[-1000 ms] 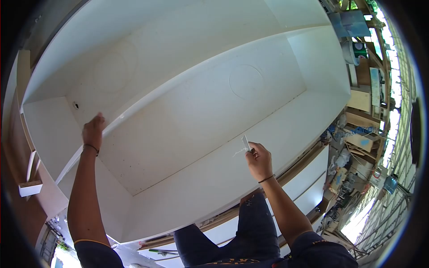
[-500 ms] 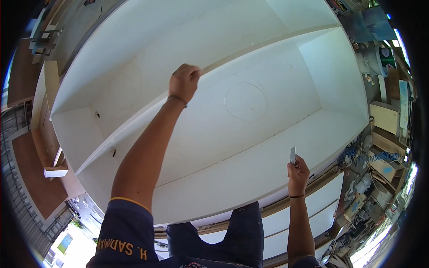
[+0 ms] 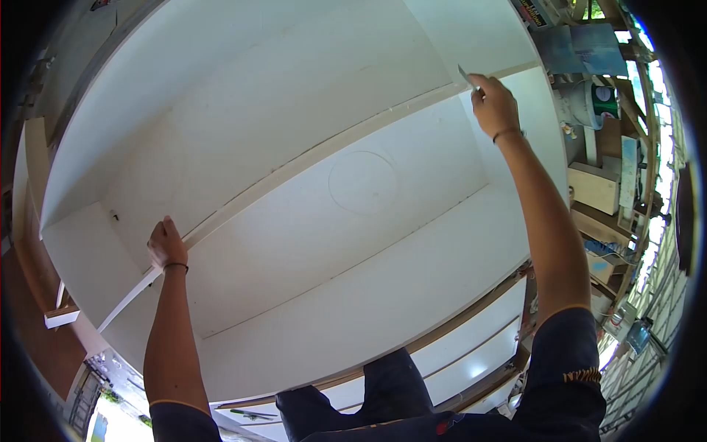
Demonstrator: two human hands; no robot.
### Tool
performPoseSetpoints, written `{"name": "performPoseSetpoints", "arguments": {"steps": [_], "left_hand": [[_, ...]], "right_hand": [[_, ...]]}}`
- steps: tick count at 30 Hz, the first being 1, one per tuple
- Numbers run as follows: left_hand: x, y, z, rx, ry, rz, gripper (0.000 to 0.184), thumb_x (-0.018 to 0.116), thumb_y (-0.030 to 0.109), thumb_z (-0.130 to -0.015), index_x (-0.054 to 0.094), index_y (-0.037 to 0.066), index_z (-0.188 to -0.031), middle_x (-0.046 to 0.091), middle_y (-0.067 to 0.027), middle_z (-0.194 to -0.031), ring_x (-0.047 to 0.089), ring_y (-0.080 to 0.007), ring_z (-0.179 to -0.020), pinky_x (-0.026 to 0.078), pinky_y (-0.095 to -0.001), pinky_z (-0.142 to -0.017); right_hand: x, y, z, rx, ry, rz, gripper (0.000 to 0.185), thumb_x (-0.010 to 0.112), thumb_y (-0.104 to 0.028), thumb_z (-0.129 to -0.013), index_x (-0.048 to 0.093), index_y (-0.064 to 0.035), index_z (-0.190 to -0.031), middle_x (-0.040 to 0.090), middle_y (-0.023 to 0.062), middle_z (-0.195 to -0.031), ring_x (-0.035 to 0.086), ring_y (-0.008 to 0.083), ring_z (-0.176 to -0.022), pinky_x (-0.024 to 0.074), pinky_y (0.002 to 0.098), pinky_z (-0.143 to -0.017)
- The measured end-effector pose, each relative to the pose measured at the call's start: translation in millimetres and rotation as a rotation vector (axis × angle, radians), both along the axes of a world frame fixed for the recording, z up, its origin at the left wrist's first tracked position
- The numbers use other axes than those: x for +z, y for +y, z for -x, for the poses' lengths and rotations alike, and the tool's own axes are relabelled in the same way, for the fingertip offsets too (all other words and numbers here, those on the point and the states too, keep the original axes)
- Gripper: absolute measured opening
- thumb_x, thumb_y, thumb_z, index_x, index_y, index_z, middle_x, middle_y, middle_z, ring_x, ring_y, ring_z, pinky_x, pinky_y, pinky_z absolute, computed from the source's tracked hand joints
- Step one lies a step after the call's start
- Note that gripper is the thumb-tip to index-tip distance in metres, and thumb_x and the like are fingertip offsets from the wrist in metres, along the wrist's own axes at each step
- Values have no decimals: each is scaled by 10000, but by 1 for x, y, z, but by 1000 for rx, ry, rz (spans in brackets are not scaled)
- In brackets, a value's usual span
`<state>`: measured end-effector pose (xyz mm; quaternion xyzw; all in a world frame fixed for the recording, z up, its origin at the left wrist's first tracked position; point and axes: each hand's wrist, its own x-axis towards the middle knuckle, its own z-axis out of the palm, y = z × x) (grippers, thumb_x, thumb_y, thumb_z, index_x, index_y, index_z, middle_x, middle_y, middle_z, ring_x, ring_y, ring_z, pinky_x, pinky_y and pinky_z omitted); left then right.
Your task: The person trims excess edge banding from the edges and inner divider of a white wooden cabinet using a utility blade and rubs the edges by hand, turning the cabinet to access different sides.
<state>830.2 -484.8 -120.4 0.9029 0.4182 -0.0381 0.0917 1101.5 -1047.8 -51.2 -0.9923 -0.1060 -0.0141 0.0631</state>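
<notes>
A large white cabinet [image 3: 353, 317] fills the space before me, its open side facing up. A long divider [image 3: 294, 168] runs across it, with a narrow front edge. My left hand [image 3: 168, 247] is closed at the divider's left part, fingers curled by the edge; whatever they hold is hidden. Toward the right end of the same edge, my right hand [image 3: 495, 104] grips a thin, flat, greyish blade [image 3: 464, 74] between thumb and fingers. Its tip points up and left, over the upper compartment.
A faint circle [image 3: 363, 183] marks the lower compartment's back panel. White panels [image 3: 471, 361] lie beyond the cabinet's near side, by my legs. On the right stand a bucket [image 3: 582, 103], a pale wooden box [image 3: 593, 188] and assorted boards. Brown boards lie at the left.
My left hand has moved left and down along the divider. My right hand has risen from the near side to the divider's right end, still holding the blade. The view has shifted.
</notes>
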Motion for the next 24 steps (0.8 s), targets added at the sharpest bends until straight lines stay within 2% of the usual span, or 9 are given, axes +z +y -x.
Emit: {"name": "performPoseSetpoints", "arguments": {"steps": [3,7,10,15,17,19,20,22,24], "left_hand": [[10,-8,-5,6,41,50,432,424,431,-884,560,89,-658,572,-123,-631,549,-325,-589,355,-463,-523],[14,-11,-7,6,86,83,402,406,387,-895,537,84,-665,577,-121,-667,545,-344,-622,363,-469,-533],[14,-12,-6,-48,47,82,383,409,360,-899,522,77,-668,584,-118,-694,542,-347,-638,368,-470,-539],[17,-13,-7,-14,90,130,359,432,338,-897,523,76,-669,587,-117,-701,546,-349,-645,379,-471,-547],[16,-12,-6,-12,92,131,351,440,331,-895,526,77,-668,587,-116,-700,549,-347,-646,383,-469,-549],[14,-13,-4,-38,67,96,344,444,319,-895,527,78,-665,587,-114,-697,549,-347,-633,390,-465,-544],[14,-13,-3,-38,77,105,344,444,319,-895,527,78,-665,587,-114,-697,549,-347,-633,390,-465,-544],[18,-15,-6,-23,71,132,336,447,308,-896,526,77,-664,588,-112,-699,549,-347,-621,395,-457,-536],[20,-14,-6,-26,77,136,333,446,304,-897,528,77,-666,589,-112,-704,551,-347,-619,399,-455,-535]], "right_hand": [[0,-8,-62,-92,110,394,303,518,-85,-806,629,-141,-1082,621,149,-1006,606,332,-932,499,416,-812],[-5,5,-68,-130,306,580,281,524,-90,-798,634,-134,-1053,615,156,-1029,603,336,-959,502,422,-812],[-3,49,-25,-16,325,393,244,553,-112,-791,635,-116,-1020,611,168,-996,598,355,-933,506,439,-780],[-2,234,106,184,470,-42,283,554,-58,-779,625,-70,-1053,579,173,-911,578,335,-891,493,449,-746],[7,296,133,224,686,-154,217,536,-69,-792,628,-67,-988,581,163,-902,579,323,-880,491,449,-726],[27,304,117,297,924,-118,243,525,-53,-788,640,-86,-999,587,159,-879,582,318,-882,488,447,-740],[20,277,100,275,714,-162,266,520,-44,-783,653,-106,-1004,599,156,-883,592,318,-874,488,443,-763],[1,181,28,106,458,-34,279,543,-63,-783,653,-74,-1039,637,161,-1043,607,327,-958,489,401,-854],[11,80,-44,-109,542,360,334,516,-57,-770,636,-41,-1082,630,173,-1090,593,322,-1023,486,402,-869]]}}
